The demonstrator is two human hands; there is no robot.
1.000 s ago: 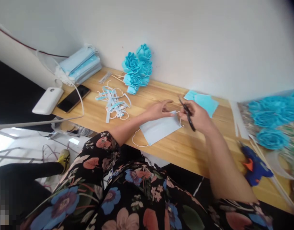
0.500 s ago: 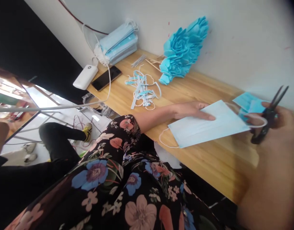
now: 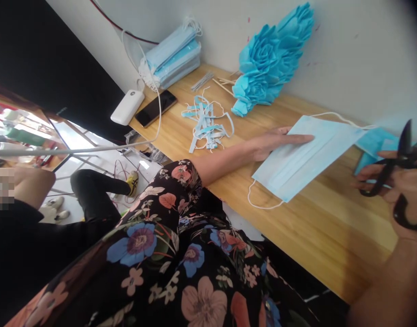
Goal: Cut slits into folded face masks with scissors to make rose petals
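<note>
- Head view: my left hand (image 3: pixel 271 144) pinches the near-left side of a pale-blue face mask (image 3: pixel 319 156), one finger stretched across its face.
- My right hand (image 3: pixel 410 186) wraps black scissors (image 3: pixel 403 156), fingers around the handles, blades parted.
- The mask hangs between my hands above the wood, whole, with an ear loop at each end; I can't tell whether my right fingers hook the farther one.
- Done, as I judge it: a heap of cut strips and loops (image 3: pixel 204 129), and flat blue pieces (image 3: pixel 376 141) partly behind my right hand.
- Left, I'd say: this uncut mask and the stack of masks (image 3: pixel 177 54) by the wall.
- Wooden tabletop (image 3: pixel 313 227) gives me room below the mask, ending at the front edge by my lap; blue foam roses (image 3: pixel 262 59) crowd the back.
</note>
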